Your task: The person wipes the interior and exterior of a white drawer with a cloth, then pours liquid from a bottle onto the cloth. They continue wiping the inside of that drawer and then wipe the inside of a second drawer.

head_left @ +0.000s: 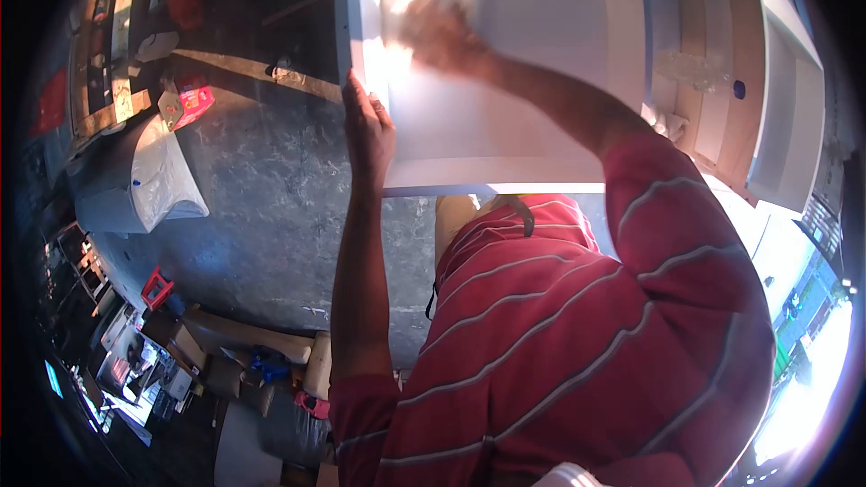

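A large white open box (505, 188), shallow like a drawer or cabinet shell, lies in front of my body with its inside facing up. My left hand (368, 122) grips the box's left wall near the front corner, with the fingers along its rim. Inside the box, near the left wall, my right hand (446, 41) is smeared by motion under bright light. Its fingers do not show clearly, and I cannot make out whether anything is in them.
To the right stands another white box-like piece (789, 99) beside wooden boards. A plastic-covered panel (167, 176) and a red carton (194, 104) are on the dark floor at left. A red stool (156, 289) and stacked furniture parts are lower left.
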A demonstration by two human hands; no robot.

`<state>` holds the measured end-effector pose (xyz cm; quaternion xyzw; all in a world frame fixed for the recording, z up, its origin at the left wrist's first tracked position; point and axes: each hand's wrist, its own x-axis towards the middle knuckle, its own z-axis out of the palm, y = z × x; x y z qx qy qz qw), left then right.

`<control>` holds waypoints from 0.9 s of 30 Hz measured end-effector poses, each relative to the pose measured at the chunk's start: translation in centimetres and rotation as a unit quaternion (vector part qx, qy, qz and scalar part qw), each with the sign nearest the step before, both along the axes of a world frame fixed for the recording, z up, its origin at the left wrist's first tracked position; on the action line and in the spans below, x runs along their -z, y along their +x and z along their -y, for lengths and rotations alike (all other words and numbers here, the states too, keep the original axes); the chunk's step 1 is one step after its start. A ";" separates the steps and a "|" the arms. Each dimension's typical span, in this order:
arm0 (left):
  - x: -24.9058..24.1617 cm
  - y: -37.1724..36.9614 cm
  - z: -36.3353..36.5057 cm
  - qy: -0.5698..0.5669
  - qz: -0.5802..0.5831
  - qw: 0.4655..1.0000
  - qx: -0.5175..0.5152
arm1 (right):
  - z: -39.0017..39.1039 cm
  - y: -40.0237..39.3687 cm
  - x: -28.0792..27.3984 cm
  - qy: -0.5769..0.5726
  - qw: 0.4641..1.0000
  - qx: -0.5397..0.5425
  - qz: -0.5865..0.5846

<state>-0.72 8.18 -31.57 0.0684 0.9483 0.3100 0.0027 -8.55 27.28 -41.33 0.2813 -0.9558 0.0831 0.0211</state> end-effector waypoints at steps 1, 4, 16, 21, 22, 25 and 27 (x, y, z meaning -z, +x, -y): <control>0.5 0.1 0.3 -0.007 -0.003 1.000 -0.002 | 1.4 3.2 0.5 -0.047 0.995 -0.085 0.022; 0.8 0.0 0.3 -0.002 -0.014 1.000 0.001 | -0.5 7.1 0.2 -0.152 0.969 -0.193 0.038; -0.4 -0.2 -0.4 -0.009 0.004 1.000 -0.014 | -18.6 3.2 4.9 0.096 0.936 0.334 -0.050; 0.2 -0.2 0.1 -0.008 -0.029 1.000 -0.004 | -12.9 14.0 -1.4 0.177 0.942 0.285 0.016; 0.3 -0.2 0.0 -0.005 -0.037 0.999 0.000 | -14.2 14.4 -2.0 0.164 0.966 0.196 0.038; 0.4 -0.3 0.1 -0.001 -0.048 0.999 0.009 | -17.3 12.6 -1.3 0.122 0.979 0.154 0.046; 0.3 0.1 0.2 -0.006 -0.045 0.999 0.018 | -16.0 12.5 -4.4 0.232 0.955 0.150 0.112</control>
